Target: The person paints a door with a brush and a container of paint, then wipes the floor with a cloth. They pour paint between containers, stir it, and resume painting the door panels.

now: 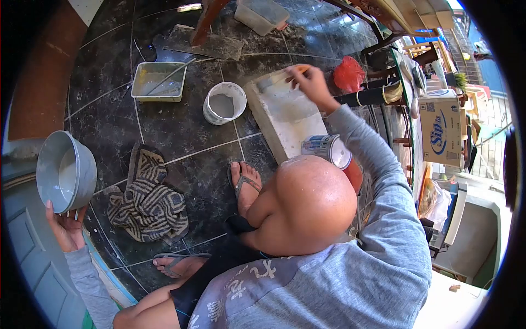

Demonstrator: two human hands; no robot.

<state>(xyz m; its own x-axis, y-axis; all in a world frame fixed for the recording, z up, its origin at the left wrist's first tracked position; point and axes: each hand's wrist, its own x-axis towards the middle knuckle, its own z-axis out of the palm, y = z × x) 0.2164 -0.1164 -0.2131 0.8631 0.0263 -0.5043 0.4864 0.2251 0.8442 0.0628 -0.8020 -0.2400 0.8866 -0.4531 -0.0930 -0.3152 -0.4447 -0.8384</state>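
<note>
My left hand [67,229] grips the lower rim of a grey plastic basin [82,172], thumb over the edge and fingers underneath. The basin is tipped on its side, with a pale wet film inside. My right hand [312,86] is closed on a small orange-handled tool [300,69] above the far end of a whitish slab [293,118]. Blur hides the tool's exact kind; a grey flat patch shows beside it on the slab. Left of the slab stands a white tub [224,103] with grey paste. A labelled can [323,149] is by my knee.
A rectangular tray [159,81] with a stick across it stands on dark tiles. A patterned cloth [147,200] lies near my feet. Beyond are a clear plastic container [262,15], a red plastic bag [349,74] and a cardboard box [440,129].
</note>
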